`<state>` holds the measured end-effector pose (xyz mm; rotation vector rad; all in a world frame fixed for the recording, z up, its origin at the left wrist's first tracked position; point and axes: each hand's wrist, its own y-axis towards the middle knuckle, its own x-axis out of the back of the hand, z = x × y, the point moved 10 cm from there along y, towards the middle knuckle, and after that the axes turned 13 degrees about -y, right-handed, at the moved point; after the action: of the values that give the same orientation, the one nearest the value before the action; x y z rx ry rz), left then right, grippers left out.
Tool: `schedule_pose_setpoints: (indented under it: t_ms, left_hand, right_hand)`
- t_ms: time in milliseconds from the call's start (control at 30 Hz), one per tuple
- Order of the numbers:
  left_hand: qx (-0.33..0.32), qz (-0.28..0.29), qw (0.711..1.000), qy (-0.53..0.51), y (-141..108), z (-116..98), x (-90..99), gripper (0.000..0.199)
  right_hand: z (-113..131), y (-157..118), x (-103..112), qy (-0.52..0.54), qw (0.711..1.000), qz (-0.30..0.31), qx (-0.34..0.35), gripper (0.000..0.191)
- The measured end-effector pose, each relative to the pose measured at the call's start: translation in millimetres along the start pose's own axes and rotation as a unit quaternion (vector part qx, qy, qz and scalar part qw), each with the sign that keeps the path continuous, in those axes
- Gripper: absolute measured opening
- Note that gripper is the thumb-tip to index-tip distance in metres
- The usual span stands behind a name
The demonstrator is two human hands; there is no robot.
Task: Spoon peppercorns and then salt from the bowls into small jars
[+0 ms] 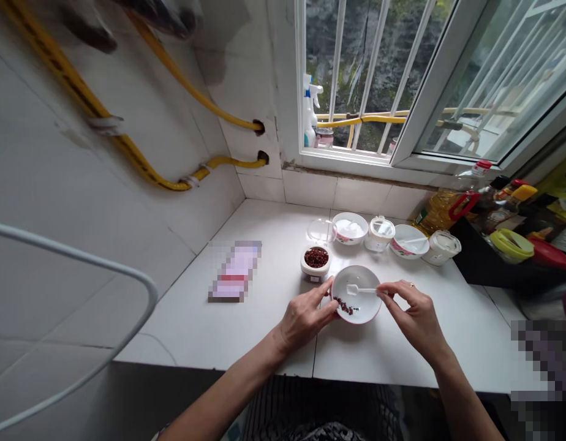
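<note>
A white bowl (pixel 368 306) with a pink rim stands on the white tiled counter, a little heap of dark red pieces at its lower left inside. My left hand (pixel 308 314) grips the bowl's left rim between thumb and fingers. Between the thumb and fingers of my right hand (pixel 411 309) is the handle of a small white spoon (pixel 353 290), whose scoop lies over the bowl's inside and looks free of red pieces. Just up and left of the bowl, an open jar (pixel 315 272) full of dark red pieces has its clear lid (pixel 321 230) flipped back.
Behind stand a bowl of white powder (pixel 350 229), a lidded jar (pixel 380 234), a bowl with a spoon (pixel 409 241) and another jar (pixel 443 247). Bottles, including an oil bottle (pixel 441 208), crowd the right corner. A blurred pinkish object (pixel 237 269) lies on the left.
</note>
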<state>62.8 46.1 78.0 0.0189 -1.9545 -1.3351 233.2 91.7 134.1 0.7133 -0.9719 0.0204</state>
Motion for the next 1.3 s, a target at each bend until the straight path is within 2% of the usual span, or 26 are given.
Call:
schedule_pose_setpoints:
  t_ms: [167,300,433,533,800,1100,1200,1300]
  left_hand:
    - [-0.012,0.004,1.000,-0.002,-1,-3,-0.6,0.006]
    - [-0.017,0.010,1.000,0.000,-2,-5,-1.3,0.007]
    - [-0.020,0.013,1.000,0.004,-4,-5,-3.0,0.006]
    - [-0.021,0.013,1.000,0.004,-6,-4,-3.6,0.006]
    - [-0.014,0.005,1.000,-0.006,-3,-4,-0.4,0.009]
    - [0.002,0.003,1.000,-0.003,-1,0,-1.3,0.009]
    - [0.003,0.000,1.000,-0.002,0,0,-1.1,0.014]
    - [0.003,-0.010,1.000,-0.004,2,1,0.8,0.014]
  right_hand:
    - [-8,-21,-10,-0.038,0.997,0.062,-0.017,0.014]
    - [-16,-24,-27,0.021,0.992,0.087,-0.086,0.013]
    - [-26,-27,-37,0.063,0.984,0.049,-0.162,0.013]
    - [-31,-30,-37,0.084,0.976,0.019,-0.200,0.014]
    - [-49,-41,-31,0.169,0.942,-0.008,-0.289,0.016]
    - [-61,-38,-35,0.238,0.920,-0.016,-0.311,0.022]
    - [-57,-20,-34,0.255,0.921,-0.023,-0.294,0.023]
    - [-44,8,-29,0.232,0.941,-0.041,-0.243,0.020]
